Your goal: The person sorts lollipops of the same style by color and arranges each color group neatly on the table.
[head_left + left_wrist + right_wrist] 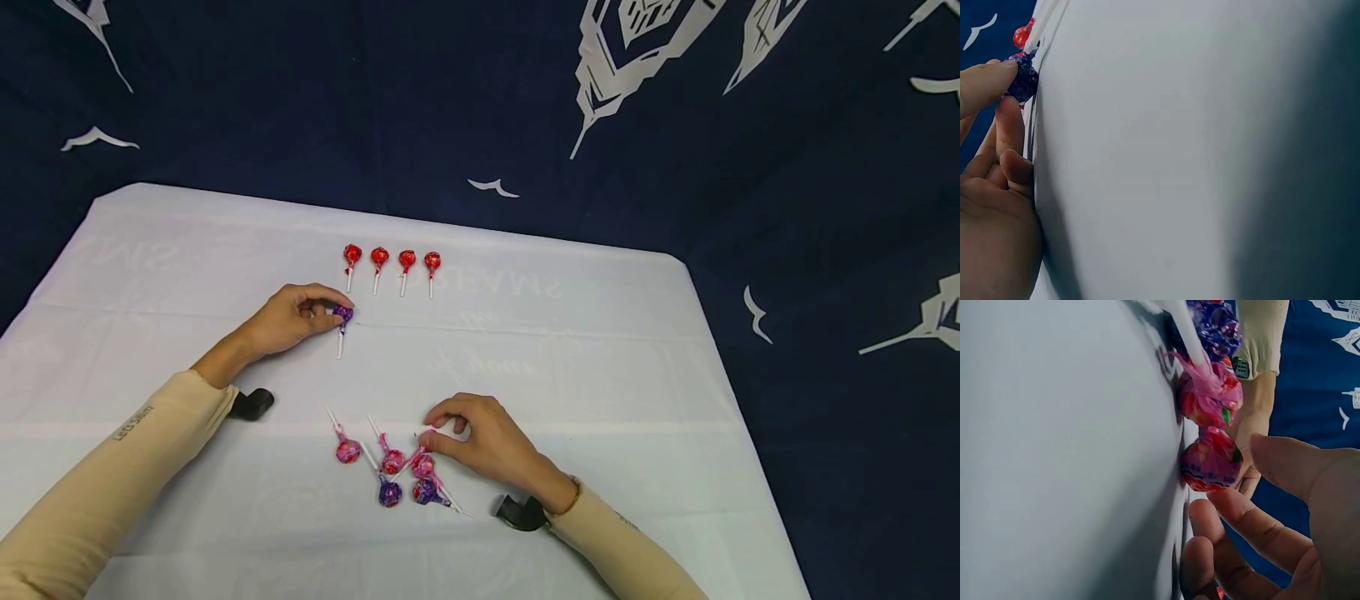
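Note:
My left hand point(300, 317) pinches the wrapped head of a purple lollipop point(343, 315) between thumb and finger, its white stick pointing toward me. In the left wrist view the purple lollipop point(1024, 78) sits at the fingertips. Lower on the table, my right hand point(487, 437) has thumb and fingers curled around the head of a pink lollipop point(1213, 462). Beside that lie another pink lollipop point(423, 465), a purple lollipop point(427, 491) and a second purple one point(390, 493). Two more pink lollipops point(348, 451) lie to the left.
Several red lollipops point(379, 256) stand in a row toward the far edge, sticks toward me. A white cloth point(600, 375) covers the table. Behind it hangs a dark blue patterned curtain point(300, 100). A black wrist device point(253, 404) is by each sleeve.

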Motion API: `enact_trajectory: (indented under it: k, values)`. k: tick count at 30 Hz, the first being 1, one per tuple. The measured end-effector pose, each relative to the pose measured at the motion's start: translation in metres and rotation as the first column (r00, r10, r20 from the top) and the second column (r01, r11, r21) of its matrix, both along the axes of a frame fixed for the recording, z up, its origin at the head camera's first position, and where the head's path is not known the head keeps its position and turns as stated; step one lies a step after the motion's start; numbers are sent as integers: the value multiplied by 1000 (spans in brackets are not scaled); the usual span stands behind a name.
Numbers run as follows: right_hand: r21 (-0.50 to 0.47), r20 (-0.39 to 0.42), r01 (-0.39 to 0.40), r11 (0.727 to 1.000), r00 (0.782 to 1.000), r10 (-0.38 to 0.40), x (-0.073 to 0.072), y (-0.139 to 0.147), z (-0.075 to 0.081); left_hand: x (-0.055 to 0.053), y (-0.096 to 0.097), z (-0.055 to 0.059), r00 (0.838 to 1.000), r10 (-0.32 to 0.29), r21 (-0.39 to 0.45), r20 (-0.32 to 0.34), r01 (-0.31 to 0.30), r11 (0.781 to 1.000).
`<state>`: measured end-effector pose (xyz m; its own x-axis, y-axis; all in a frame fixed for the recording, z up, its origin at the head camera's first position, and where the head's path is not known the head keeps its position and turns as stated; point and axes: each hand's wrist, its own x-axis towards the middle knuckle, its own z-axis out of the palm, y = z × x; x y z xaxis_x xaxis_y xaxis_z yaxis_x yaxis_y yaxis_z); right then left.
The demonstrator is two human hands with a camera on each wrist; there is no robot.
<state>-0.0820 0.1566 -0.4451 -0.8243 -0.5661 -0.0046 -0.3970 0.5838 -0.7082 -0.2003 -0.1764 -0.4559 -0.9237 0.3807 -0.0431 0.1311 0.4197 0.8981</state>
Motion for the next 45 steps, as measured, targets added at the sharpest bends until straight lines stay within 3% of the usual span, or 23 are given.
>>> enact_trajectory:
  k: [3, 6, 9, 12, 15, 17, 19, 26, 34, 45]
  values:
    - [-55, -13, -72, 996, 997, 72, -2, 2, 1, 0, 0, -1, 1000, 4, -5, 5, -4, 1000]
    - [-128, -23, -227, 965, 974, 226, -5, 6, 3, 1, 0, -2, 1000, 4, -11, 9, -4, 1000]
    - [-179, -8, -394, 902, 917, 399, -8, 10, 7, 1, 0, -1, 1000, 1, -7, 8, -1, 1000]
    - [-200, 58, -516, 833, 842, 536, -10, 13, 11, 0, 0, 0, 1000, 4, -8, 10, -4, 1000]
    - [-193, 109, -595, 780, 777, 619, -10, 13, 12, 0, 0, 1, 1000, 9, -14, 12, -9, 1000]
    - [-178, 110, -624, 761, 756, 645, -8, 12, 12, 1, 0, 2, 1000, 9, -17, 14, -9, 1000]
    - [-156, 96, -635, 757, 753, 651, -7, 11, 11, 1, 0, 2, 1000, 9, -17, 14, -9, 1000]
    - [-9, -7, -635, 773, 773, 635, -2, 9, 11, 1, 1, 1, 1000, 11, 2, 17, -11, 1000]
    - [149, -110, -587, 795, 790, 604, 4, 8, 15, 1, 1, 0, 1000, 18, -10, -1, -18, 1000]
    - [239, -170, -542, 806, 793, 585, 11, 4, 20, 1, 0, 1, 1000, 22, -3, -6, -22, 1000]
